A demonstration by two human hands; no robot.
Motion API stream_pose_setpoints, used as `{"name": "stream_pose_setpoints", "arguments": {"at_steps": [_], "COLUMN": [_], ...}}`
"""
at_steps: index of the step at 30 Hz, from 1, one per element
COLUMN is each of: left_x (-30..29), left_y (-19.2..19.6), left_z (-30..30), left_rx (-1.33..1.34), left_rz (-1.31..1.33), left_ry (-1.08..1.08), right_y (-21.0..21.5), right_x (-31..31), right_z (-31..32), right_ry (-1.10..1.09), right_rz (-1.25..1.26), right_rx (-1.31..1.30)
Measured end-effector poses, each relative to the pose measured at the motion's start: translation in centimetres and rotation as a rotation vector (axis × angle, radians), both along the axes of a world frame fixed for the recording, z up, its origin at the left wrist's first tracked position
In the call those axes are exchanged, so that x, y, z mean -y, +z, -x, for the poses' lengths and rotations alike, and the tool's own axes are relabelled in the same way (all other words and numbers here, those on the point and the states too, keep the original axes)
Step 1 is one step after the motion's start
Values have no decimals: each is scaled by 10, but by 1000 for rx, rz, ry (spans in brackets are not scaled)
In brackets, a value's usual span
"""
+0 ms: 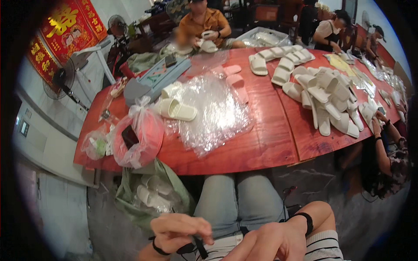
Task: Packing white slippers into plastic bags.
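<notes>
My left hand is raised over my lap, its fingers loosely bent and nothing seen in them. A dark band circles that wrist, and a black strap hangs close by. At the lower edge, my right hand lies in front of my striped shirt, fingers stretched out and partly cut off by the frame; no object shows in it. Both hands are off the table. Nearest the left hand is a green sack on the floor, holding cream slippers in clear wrapping.
On the red table lie clear plastic bags, a cream slipper, pink slippers, a slipper pile, a grey-blue case and a pink bag-lined bin with a phone. Several other people handle slippers around it.
</notes>
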State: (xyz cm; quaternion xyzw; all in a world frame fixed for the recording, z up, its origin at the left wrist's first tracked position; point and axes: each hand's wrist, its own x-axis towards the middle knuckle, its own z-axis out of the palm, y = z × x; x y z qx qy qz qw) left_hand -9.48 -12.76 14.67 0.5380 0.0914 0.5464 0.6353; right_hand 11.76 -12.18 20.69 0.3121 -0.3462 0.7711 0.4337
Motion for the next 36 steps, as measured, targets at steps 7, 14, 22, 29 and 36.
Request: {"name": "stream_pose_setpoints", "arguments": {"at_steps": [7,14,22,29,36], "left_x": [17,10,4,3,4], "left_y": [-39,-46,-46,-44,-50], "left_z": [-3,-1,0,-1,-1], "left_rx": [-52,-87,-66,-60,-29], "left_rz": [227,182,127,116,85], "left_ry": [62,31,21,24,20], "right_y": [-14,-19,-12,-18,-11], "right_x": [6,6,-5,-21,-41], "right_z": [19,35,39,37,45], "right_ry": [213,374,369,342,-160], "right_rz": [150,248,187,-66,-303], "right_rx": [25,18,105,251,222]}}
